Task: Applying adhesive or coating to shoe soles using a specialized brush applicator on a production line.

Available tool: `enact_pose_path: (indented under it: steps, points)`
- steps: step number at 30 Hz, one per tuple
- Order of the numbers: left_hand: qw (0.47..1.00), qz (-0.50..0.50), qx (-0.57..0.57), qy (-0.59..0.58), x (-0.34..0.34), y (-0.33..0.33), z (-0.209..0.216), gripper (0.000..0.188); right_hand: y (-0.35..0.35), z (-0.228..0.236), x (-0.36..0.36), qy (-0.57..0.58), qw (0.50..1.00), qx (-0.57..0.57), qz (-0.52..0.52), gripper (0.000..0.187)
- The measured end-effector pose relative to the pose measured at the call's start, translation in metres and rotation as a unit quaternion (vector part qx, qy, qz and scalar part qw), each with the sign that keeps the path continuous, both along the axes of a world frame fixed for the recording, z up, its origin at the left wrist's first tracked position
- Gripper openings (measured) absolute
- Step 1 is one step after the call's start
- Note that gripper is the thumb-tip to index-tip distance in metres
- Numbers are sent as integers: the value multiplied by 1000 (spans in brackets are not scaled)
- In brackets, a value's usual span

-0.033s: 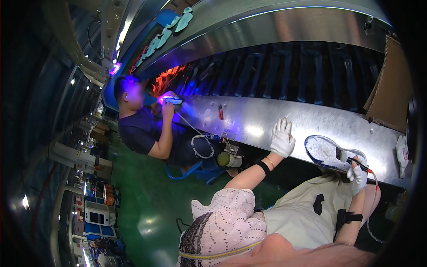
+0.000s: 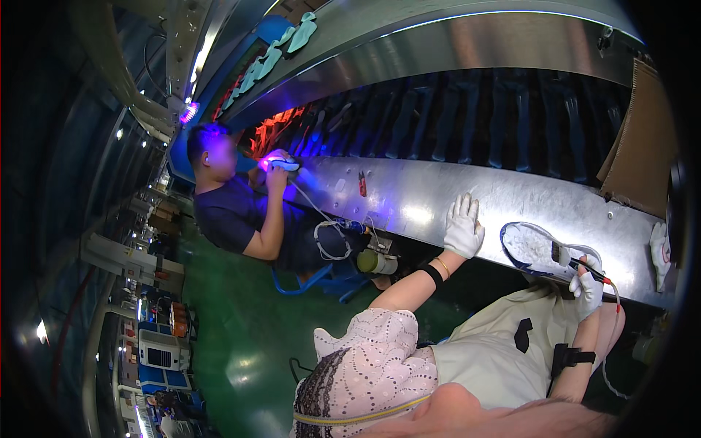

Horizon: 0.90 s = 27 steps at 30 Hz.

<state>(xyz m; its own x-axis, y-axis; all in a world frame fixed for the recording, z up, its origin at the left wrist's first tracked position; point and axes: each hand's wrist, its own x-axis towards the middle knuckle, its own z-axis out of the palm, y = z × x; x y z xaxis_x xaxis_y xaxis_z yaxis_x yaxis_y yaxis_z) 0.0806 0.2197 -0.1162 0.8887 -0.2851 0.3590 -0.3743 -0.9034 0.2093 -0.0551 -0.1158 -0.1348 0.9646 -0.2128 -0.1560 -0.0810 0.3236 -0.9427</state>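
Note:
My left hand (image 2: 464,228), in a white glove, lies flat on the metal ledge (image 2: 511,196), fingers stretched out and holding nothing. To its right, my right hand (image 2: 586,294), gloved with some fingertips bare, is closed on a flat brush (image 2: 561,254). The brush has a dark handle, and a red-ended cable runs off behind it. Its bristles are over the right part of an oval, dark-rimmed container (image 2: 505,244). Whitish loose material (image 2: 527,244) fills that container. Whether the bristles touch the material, I cannot tell.
Red-handled pliers (image 2: 362,184) lie farther left on the ledge. A white glove (image 2: 660,255) lies at the right end, near a cardboard sheet (image 2: 637,139). Dark leg-like forms (image 2: 445,120) line the machine behind. At left a seated co-worker (image 2: 237,212) holds a blue-white item (image 2: 283,166).

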Motion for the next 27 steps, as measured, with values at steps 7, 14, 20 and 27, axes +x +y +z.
enact_pose_path:
  steps: [7,14,20,27]
  points:
    - [1000,5,3,0,-4,1,-3,53,1,4,-3,2,1000,25,1,24]
    - [1000,2,3,-2,-4,0,-1,53,-1,3,-4,-5,1000,24,6,25]
    - [1000,3,-1,0,-2,1,-1,53,0,0,-2,-13,1000,26,5,26]
    - [1000,6,5,5,-2,1,-3,53,-1,-4,-3,-4,1000,10,1,28]
